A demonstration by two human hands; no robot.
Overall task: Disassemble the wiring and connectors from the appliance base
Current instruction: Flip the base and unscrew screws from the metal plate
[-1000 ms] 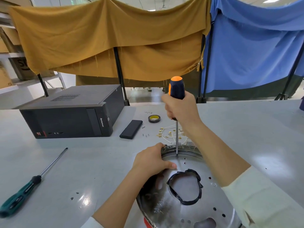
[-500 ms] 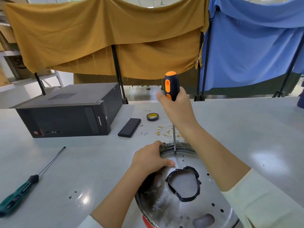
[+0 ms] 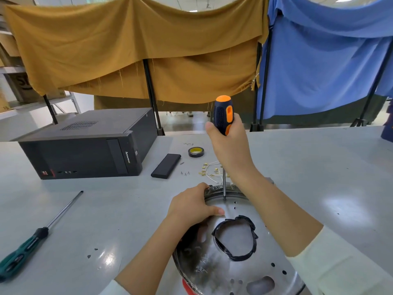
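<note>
While the right hand [image 3: 230, 145] gripped the orange-and-black screwdriver [image 3: 223, 114], its handle had twisted approx. a part-turn vs. a sec earlier, tip kept at the far rim of the round shiny metal appliance base [image 3: 231, 262] on the grey table [image 3: 106, 209]. Left hand [image 3: 191, 206] clasped that rim throughout; prob. a screw backing out.

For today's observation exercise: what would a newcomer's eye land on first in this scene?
First, the orange-and-black screwdriver held upright in the right hand, its tip on the shiny metal appliance base at bottom centre, which the left hand steadies. Then the mustard cloth and blue cloth hanging behind.
</note>
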